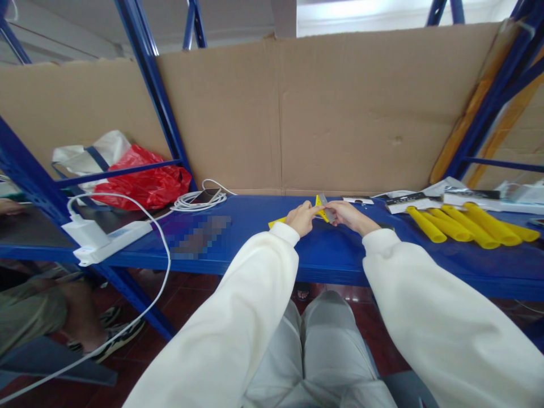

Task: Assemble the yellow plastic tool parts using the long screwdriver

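Note:
In the head view my left hand is closed on a small yellow piece with a flat grey plate, held just above the blue tabletop. A finger of this hand reaches across to the yellow part. From the other side my right hand grips the grey plate with bent fingers. The exact kind of the piece cannot be made out. A yellow strip shows at the left of my left hand; whether it joins the held piece is hidden.
Several yellow tubes lie at the right, before packages. Behind the blue table stands a cardboard wall. At left are a coiled white cable, a power strip, a red bag and a seated person's leg.

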Available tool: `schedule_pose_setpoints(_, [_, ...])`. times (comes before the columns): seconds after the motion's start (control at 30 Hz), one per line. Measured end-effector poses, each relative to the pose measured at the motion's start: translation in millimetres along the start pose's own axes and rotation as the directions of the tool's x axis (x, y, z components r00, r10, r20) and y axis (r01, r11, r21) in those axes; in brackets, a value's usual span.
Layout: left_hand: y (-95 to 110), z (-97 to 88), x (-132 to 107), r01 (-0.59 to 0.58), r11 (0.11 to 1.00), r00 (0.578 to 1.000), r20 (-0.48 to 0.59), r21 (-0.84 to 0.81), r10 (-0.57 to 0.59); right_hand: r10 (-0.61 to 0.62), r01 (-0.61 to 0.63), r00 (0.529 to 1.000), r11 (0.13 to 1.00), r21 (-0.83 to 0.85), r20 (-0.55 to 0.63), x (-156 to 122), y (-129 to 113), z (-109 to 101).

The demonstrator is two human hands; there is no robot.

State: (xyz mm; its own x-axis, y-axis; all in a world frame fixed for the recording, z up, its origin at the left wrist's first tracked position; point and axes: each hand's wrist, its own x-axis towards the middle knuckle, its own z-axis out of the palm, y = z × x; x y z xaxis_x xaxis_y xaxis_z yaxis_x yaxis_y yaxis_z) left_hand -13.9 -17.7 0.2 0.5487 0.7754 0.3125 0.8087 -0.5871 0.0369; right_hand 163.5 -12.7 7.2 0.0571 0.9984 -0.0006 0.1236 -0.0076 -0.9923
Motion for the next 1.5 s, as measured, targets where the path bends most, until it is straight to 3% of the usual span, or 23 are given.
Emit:
schedule_pose_setpoints(0.43, [1.0, -2.2, -1.0, 0.007, 1.000, 1.000, -0.007, -0.004, -0.007, -0.041, 0.041, 0.999, 0.998, -0.046, 0.018, -2.7, -0.9, -2.3])
schedule_pose_setpoints(0.8, [0.0, -0.1, 0.8, 0.036, 0.999, 0.998, 0.049, 0.014, -0.036, -0.045, 0.051, 0.998, 0.989, -0.138, 0.040, 1.8, 5.8, -4.3])
schedule_pose_setpoints(0.9, [-2.0, -2.6, 0.1, 0.075, 0.997, 0.996, 0.049, -0.007, -0.075, -0.128, 0.114, 0.991, 0.963, -0.245, -0.042, 6.8, 7.1, -9.4])
schedule_pose_setpoints(1.0, [-4.7, -6.2, -1.4, 0.117, 0.993, 0.992, 0.041, -0.029, -0.115, -0.293, 0.194, 0.939, 0.884, -0.426, -0.181, 15.4, 10.0, -19.6])
schedule_pose_setpoints(1.07, [-5.9, -8.0, -2.4, 0.133, 0.990, 0.991, 0.035, -0.041, -0.131, -0.347, 0.183, 0.914, 0.817, -0.547, -0.212, 20.8, 13.1, -26.7])
schedule_pose_setpoints(1.17, [-6.3, -9.3, -3.2, 0.146, 0.988, 0.989, 0.030, -0.049, -0.145, -0.323, 0.168, 0.938, 0.740, -0.651, -0.124, 25.2, 18.5, -33.8])
schedule_pose_setpoints(1.33, [-5.2, -10.3, -3.8, 0.158, 0.985, 0.987, 0.037, -0.064, -0.156, -0.291, 0.317, 0.945, 0.685, -0.656, 0.153, 26.8, 24.7, -40.8])
schedule_pose_setpoints(1.5, [-5.7, -8.5, -3.1, 0.169, 0.982, 0.985, 0.034, -0.081, -0.167, -0.267, 0.350, 0.934, 0.540, -0.766, 0.239, 29.8, 25.8, -49.4])
